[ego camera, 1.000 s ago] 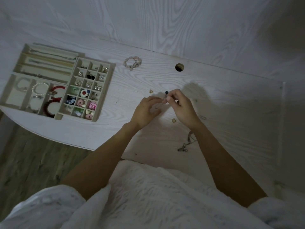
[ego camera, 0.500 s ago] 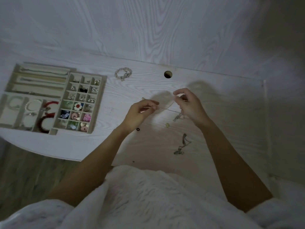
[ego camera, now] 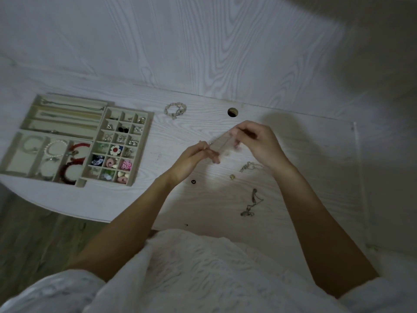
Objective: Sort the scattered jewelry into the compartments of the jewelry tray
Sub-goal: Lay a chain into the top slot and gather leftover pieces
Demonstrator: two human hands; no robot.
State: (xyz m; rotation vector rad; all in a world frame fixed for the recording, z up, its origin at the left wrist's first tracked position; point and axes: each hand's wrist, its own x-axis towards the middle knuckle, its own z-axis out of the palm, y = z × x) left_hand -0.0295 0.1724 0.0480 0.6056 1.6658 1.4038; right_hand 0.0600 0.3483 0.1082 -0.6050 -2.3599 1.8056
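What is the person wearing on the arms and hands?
Both forearms are bare. The left hand and right hand show no gloves; rings or a watch cannot be made out. White sleeves of a textured garment are pushed up to about the elbows.

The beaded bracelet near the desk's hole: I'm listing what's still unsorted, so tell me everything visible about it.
The beaded bracelet is a small closed loop of chunky, uneven beads, pale pink and whitish, looking like stone chips or glass. It lies flat on the white wood-grain desk, near the back edge, left of the round cable hole and right of the jewelry tray. Nothing touches it; both hands are nearer the camera, apart from it. Finer detail is too blurred to tell.
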